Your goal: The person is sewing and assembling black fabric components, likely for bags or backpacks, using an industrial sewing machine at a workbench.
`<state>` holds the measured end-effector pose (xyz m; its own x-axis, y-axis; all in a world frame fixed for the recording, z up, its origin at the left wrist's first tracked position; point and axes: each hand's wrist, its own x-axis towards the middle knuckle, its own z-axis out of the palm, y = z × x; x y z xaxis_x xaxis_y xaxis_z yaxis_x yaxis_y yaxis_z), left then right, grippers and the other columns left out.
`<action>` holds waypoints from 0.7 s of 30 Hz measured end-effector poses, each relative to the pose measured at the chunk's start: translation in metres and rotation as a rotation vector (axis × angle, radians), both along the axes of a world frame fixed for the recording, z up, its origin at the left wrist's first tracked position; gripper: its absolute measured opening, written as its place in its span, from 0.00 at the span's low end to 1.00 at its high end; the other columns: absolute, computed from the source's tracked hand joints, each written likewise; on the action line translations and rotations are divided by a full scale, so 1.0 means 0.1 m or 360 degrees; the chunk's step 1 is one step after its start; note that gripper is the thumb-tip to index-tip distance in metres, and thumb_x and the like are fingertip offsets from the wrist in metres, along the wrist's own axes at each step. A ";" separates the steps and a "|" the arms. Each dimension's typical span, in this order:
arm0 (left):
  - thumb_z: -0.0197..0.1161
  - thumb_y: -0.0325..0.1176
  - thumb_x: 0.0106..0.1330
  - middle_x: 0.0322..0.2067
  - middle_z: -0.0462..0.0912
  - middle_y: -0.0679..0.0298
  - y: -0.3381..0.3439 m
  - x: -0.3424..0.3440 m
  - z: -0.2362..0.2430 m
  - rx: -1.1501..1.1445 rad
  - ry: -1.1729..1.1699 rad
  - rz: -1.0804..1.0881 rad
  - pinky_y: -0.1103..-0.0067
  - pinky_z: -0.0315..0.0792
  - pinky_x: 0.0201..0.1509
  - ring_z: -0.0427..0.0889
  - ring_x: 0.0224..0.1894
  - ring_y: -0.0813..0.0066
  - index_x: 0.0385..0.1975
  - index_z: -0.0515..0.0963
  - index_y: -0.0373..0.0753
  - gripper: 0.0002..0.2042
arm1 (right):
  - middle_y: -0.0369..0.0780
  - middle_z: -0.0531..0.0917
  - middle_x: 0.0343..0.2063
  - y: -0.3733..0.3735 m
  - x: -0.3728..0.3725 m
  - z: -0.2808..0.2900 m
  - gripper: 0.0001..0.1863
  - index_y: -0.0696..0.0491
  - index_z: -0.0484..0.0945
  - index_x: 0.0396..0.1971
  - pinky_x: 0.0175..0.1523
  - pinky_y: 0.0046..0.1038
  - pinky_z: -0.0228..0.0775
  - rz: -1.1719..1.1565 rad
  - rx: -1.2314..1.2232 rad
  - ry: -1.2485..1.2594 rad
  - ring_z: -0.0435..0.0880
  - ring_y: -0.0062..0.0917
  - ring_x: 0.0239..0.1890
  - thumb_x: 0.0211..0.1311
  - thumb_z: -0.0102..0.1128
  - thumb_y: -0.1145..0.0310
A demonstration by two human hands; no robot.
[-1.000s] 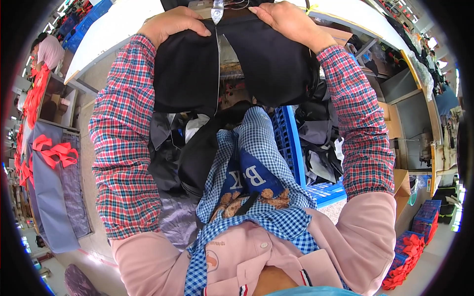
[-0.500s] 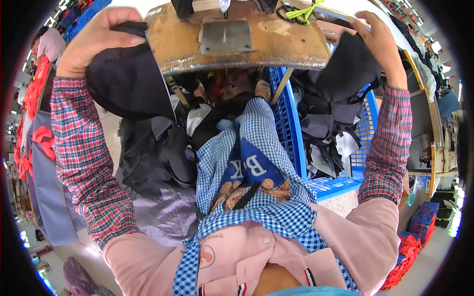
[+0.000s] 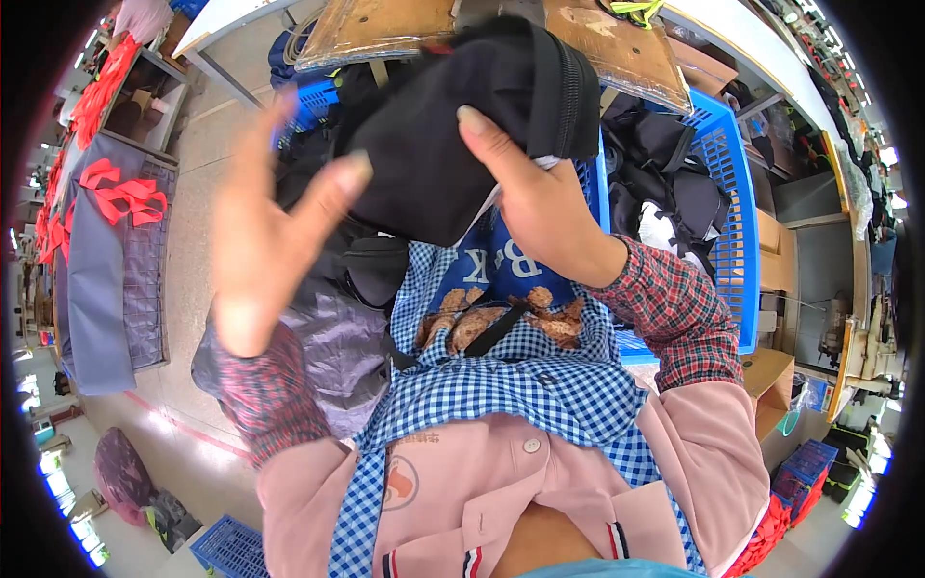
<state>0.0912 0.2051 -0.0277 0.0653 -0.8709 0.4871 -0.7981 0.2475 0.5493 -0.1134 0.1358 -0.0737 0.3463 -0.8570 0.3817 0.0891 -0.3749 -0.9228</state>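
A black fabric bag [image 3: 424,144] with a long zipper [image 3: 570,91] along its right side is held up above my lap, in front of the worktable. My right hand [image 3: 549,207] grips its lower right part, the thumb lying over the cloth and the fingers mostly hidden behind. To the left of the bag is my left hand [image 3: 265,231], smeared by motion. Its thumb and fingers are spread, and the thumb tip is close to the bag's left side; I cannot tell whether it touches. A blue checked apron [image 3: 501,385] covers my lap.
A wooden worktable [image 3: 617,48] stands ahead. At my right is a blue plastic crate [image 3: 737,202] filled with black and white fabric pieces. Dark fabric [image 3: 337,318] is heaped by my left leg. Further left, red strips [image 3: 120,193] lie on a grey-draped rack.
My hands were wide apart by the table, both at black fabric. Now my right hand grips the zippered bag nearer the middle, while my left hand has come lower and inward, fingers spread. The view has shifted.
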 end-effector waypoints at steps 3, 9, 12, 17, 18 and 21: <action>0.75 0.43 0.53 0.51 0.77 0.44 0.34 0.11 -0.98 0.0821 0.0460 -0.0188 0.74 0.70 0.56 0.78 0.51 0.64 0.63 0.62 0.25 0.42 | 0.38 0.82 0.42 0.09 0.13 0.06 0.10 0.54 0.75 0.44 0.46 0.38 0.82 0.0340 0.1136 -0.0860 0.85 0.28 0.40 0.70 0.54 0.64; 0.68 0.35 0.62 0.30 0.82 0.66 0.35 0.49 -0.52 0.1021 0.0479 -0.0322 0.80 0.71 0.41 0.76 0.31 0.79 0.40 0.80 0.33 0.13 | 0.41 0.83 0.42 -0.13 -0.15 0.11 0.11 0.56 0.75 0.46 0.52 0.41 0.79 0.0091 0.1223 -0.1177 0.84 0.34 0.45 0.72 0.49 0.66; 0.70 0.31 0.56 0.34 0.82 0.65 0.55 0.61 0.62 0.0683 0.0438 -0.0258 0.82 0.71 0.42 0.79 0.35 0.80 0.41 0.79 0.31 0.15 | 0.41 0.84 0.41 -0.10 -0.42 0.31 0.11 0.56 0.75 0.46 0.52 0.41 0.79 0.0212 0.1209 -0.1228 0.84 0.34 0.45 0.72 0.49 0.66; 0.69 0.35 0.53 0.33 0.82 0.60 -0.02 -0.06 1.33 0.0546 0.0247 -0.0816 0.81 0.72 0.39 0.80 0.32 0.76 0.46 0.77 0.27 0.23 | 0.42 0.83 0.46 0.02 -1.29 0.83 0.13 0.57 0.77 0.45 0.57 0.40 0.72 0.0252 0.0648 -0.1600 0.80 0.33 0.52 0.71 0.51 0.65; 0.70 0.38 0.52 0.33 0.82 0.61 -0.11 -0.25 1.37 0.0548 0.0259 -0.0734 0.81 0.72 0.37 0.79 0.31 0.78 0.48 0.77 0.28 0.25 | 0.44 0.82 0.48 0.03 -1.44 0.91 0.15 0.58 0.77 0.48 0.60 0.43 0.69 0.0086 0.0500 -0.1701 0.79 0.35 0.54 0.71 0.51 0.64; 0.70 0.32 0.57 0.36 0.82 0.66 -0.74 -0.60 0.91 0.1083 0.0340 -0.1080 0.84 0.73 0.39 0.79 0.33 0.83 0.49 0.77 0.29 0.21 | 0.46 0.81 0.49 0.03 -1.79 0.81 0.17 0.59 0.75 0.52 0.63 0.44 0.66 -0.0280 -0.0248 -0.1391 0.78 0.36 0.55 0.72 0.50 0.64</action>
<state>0.0311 0.1314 0.0635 -0.5242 -0.8461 -0.0962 -0.4710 0.1940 0.8605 -0.2928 0.1390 0.0071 -0.2528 -0.7867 0.5632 0.6639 -0.5645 -0.4905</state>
